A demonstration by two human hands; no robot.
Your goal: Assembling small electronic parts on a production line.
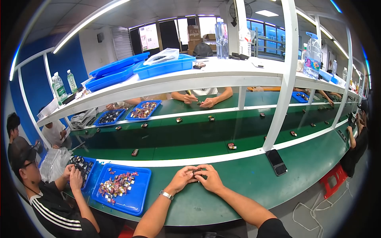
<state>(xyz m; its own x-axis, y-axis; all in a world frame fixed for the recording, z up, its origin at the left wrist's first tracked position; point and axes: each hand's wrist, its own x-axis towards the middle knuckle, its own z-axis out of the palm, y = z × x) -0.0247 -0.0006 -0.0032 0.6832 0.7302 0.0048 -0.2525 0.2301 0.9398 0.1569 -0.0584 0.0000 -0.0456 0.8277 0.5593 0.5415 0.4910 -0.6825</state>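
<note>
Between the left hand [181, 179] and the right hand [210, 179], pinched by both, a small dark component [195, 171] is held over the smooth green tabletop [190, 208]. Left of the hands, a rectangular blue plastic tray [139, 200] contains small red-and-white parts [117, 185].

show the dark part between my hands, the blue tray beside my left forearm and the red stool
Dark part [195, 171]: head view, exposed bit
Blue tray [145, 192]: head view, right wall
Red stool [339, 173]: head view, upper part
</note>
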